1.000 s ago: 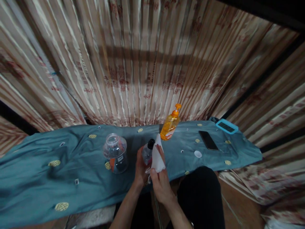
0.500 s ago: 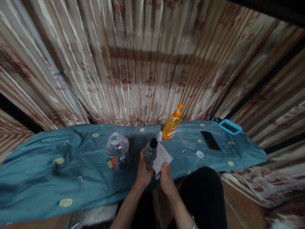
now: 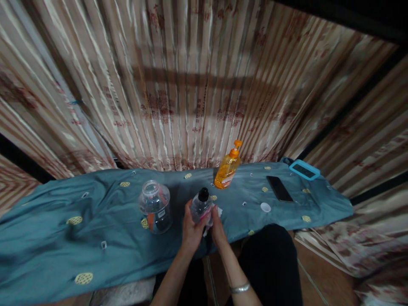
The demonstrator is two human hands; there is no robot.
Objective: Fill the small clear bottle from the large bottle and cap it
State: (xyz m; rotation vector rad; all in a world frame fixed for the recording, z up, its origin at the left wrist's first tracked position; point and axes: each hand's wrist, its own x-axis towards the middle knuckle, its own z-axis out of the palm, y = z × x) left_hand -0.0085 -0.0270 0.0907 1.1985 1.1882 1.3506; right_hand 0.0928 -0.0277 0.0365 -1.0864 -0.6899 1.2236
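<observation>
Both hands close around a small clear bottle with a black cap, held upright over the near edge of the cloth-covered table, about midway along it. The left hand wraps the bottle's body from the left; the right hand presses a white tissue against its side, fingers curled on it. This looks like wiping the bottle's outside, and the next stroke would need the left grip firm while the tissue slides. What the bottle holds is hard to tell; it may be nearly empty. Left of it stands a lidless glass jar with something dark and orange low inside. Near the far edge, an orange pump bottle is mostly full of liquid.
</observation>
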